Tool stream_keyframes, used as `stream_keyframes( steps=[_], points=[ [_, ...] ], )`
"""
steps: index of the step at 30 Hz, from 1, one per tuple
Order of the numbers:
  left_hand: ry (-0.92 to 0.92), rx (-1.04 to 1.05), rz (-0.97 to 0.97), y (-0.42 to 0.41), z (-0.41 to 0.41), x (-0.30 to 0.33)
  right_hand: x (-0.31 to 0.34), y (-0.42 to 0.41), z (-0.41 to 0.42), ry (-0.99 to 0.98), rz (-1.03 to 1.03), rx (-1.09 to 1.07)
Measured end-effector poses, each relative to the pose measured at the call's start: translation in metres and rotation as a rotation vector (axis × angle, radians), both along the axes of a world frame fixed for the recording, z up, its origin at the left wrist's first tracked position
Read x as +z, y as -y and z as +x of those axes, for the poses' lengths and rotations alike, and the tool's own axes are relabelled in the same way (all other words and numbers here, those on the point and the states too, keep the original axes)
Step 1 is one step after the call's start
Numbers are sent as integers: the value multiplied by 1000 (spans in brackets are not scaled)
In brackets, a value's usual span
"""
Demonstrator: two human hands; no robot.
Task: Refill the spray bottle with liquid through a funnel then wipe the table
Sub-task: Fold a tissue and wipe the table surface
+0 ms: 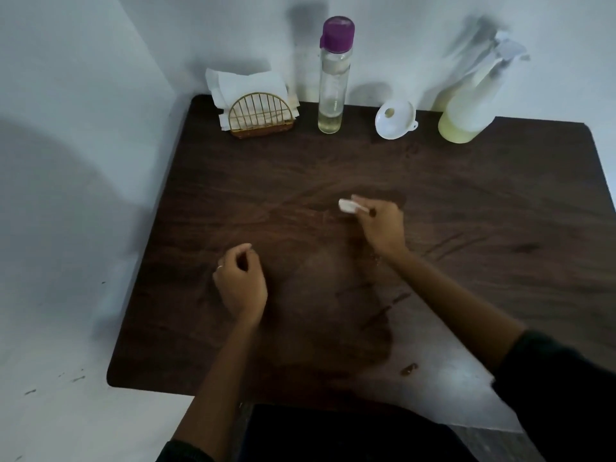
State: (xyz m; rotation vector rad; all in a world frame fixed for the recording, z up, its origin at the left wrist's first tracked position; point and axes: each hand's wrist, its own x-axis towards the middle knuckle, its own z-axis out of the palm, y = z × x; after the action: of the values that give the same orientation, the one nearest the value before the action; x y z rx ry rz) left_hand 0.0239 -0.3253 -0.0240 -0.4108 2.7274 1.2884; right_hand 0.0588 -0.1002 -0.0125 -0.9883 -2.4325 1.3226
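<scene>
A: Where's the wiping at?

B: The right hand (380, 225) is near the middle of the desk (500, 201), its grip pinched narrow on a small wad of tissue (347, 206) that pokes out toward ten o'clock. The left hand (240, 281) rests at about seven o'clock from it, fingers curled loosely, holding nothing I can see.

A: And the bottle?

B: The spray bottle (466, 105) stands at the far edge, around one o'clock, long axis upright, though the wide lens leans it. Its trigger head (510, 50) is back on, pointing right, with pale liquid inside. The funnel (395, 120) lies beside it, mouth facing us, spout away.

A: How will that wad handle?

B: Soft, light, probably damp, and likely to shred, so I'd hold it flat under the fingertips. The bottle is partly full and probably slick: take it around the body, not the trigger.

A: Spare tissues?

B: In the wire holder (261, 116) at eleven o'clock, next to the purple-capped bottle (335, 75).
</scene>
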Motion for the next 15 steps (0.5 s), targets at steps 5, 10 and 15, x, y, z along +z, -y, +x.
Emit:
stream_keyframes(
  steps=[5,10,15],
  points=[
    [-86,37,-64,32,5,-24,-10,-36,-45,228,524,125],
    [-161,-35,-4,45,11,-35,-39,10,-62,502,757,300],
    [-197,-9,158,52,14,-26,-43,115,-50,244,704,683]
  ],
)
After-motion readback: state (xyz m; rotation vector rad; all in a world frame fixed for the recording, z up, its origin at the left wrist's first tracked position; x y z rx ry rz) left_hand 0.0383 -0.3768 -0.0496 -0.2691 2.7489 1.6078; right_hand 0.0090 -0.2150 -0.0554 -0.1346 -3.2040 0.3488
